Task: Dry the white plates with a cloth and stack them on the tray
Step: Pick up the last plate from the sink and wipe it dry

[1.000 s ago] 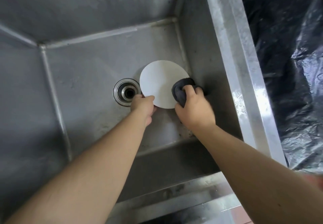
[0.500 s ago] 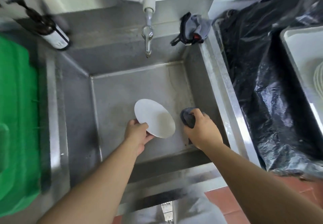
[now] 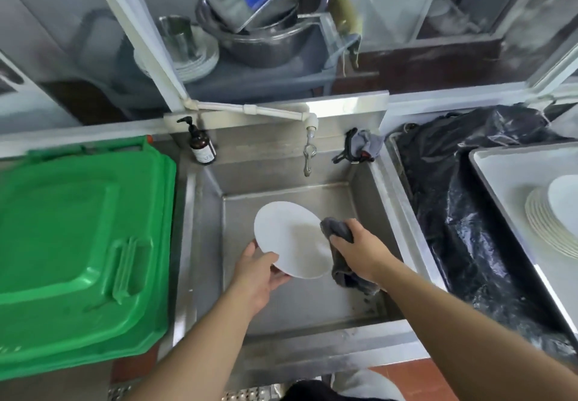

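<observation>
Over the steel sink (image 3: 369, 200): 1 white plate (image 3: 289, 238), held clear of the basin floor, face up and tilted.

Left hand (image 3: 255, 272): grips the plate's near-left rim, thumb curled over the top edge, fingers hidden beneath. This is the only firm hold on the plate.

Right hand (image 3: 359, 249): fingers closed round 1 bunched grey cloth (image 3: 339, 233), which touches the plate's right edge; a loose tail of cloth hangs below the wrist.

Destination: white tray (image 3: 500, 172) at far right, carrying 1 stack of plates (image 3: 544, 222), well apart from the sink, with a black plastic sheet (image 3: 463, 219) between them.

Risks, as judged:
- Slip. A damp rim pinched at 1 point could pivot out of the thumb if the cloth pushes hard on the opposite edge; the plate would drop onto the steel.
- Snag. The hanging cloth tail could catch under the plate and drag it.
- Missed moisture. The underside is unseen; stacking it wet would trap water in the pile.
- Transfer. The carry passes over the crumpled sheet; a low swing could clip the sink's right wall or the tray rim.
</observation>
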A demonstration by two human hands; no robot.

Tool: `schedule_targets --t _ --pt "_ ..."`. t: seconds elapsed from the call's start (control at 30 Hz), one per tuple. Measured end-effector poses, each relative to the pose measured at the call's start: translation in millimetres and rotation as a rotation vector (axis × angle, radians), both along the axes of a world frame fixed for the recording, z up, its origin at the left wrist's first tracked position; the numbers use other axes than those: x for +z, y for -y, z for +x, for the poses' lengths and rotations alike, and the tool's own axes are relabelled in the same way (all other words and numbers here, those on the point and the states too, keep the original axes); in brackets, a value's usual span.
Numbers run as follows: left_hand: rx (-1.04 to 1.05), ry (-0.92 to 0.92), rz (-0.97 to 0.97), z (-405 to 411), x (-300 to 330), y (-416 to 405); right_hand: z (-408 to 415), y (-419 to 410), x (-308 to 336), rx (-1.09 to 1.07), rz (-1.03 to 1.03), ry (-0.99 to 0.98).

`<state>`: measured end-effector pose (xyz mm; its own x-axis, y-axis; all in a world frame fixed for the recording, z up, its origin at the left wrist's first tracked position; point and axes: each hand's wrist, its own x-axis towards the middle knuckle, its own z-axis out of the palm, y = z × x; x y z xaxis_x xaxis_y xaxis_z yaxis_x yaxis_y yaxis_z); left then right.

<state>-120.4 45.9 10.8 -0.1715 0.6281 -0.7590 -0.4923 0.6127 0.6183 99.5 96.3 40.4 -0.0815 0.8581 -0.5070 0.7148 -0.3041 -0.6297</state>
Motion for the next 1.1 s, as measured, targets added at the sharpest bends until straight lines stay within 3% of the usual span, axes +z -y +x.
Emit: schedule_targets --t 0.27,0.47,0.57,0.73,0.9,1.1 --pt "-0.004 -0.046 0.231 8.8 71.0 0.1 -9.7 -23.5 71.1 0.232 0.313 -0.013" --pt "0.027 -0.121 0.381 29.5 116.0 2.6 3.2 -52.9 115.2 0.367 0.66 0.132" --pt "0.062 -0.134 0.462 36.7 131.7 3.2 7.5 -54.9 123.4 0.388 0.71 0.195" --pt "0.087 -0.147 0.516 39.9 151.3 -1.8 9.9 -37.6 135.9 0.344 0.707 0.141" --pt "-0.038 -0.176 0.542 39.2 163.5 -8.8 -6.1 -3.6 151.2 0.486 0.718 0.014" --pt "-0.191 -0.189 0.539 23.4 169.9 2.3 -49.9 -27.2 191.5 0.514 0.849 -0.018"
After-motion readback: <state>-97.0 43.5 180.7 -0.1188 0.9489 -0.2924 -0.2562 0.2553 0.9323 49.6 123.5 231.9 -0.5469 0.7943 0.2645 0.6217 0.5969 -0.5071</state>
